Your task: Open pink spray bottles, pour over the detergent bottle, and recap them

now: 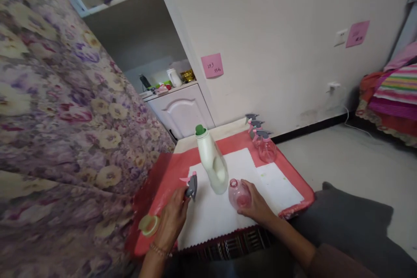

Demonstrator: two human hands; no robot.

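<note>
My left hand [174,213] grips a grey and pink spray head [192,184] above the left part of the white cloth [208,221]. In my right hand [256,204] is a clear pink spray bottle [239,194] without its top, its round mouth facing up. Between my hands, a little farther off, stands a pale green-white jug [211,160] with a handle hole and a green spout, its cap off. Near my left wrist a yellowish cap [150,225] lies on the red table cover [156,195].
Several pink spray bottles with grey heads [267,150] line the table's far right edge. A floral curtain [81,130] hangs close on the left. Behind the table are a white cabinet [185,108] and the wall with a pink note [212,65].
</note>
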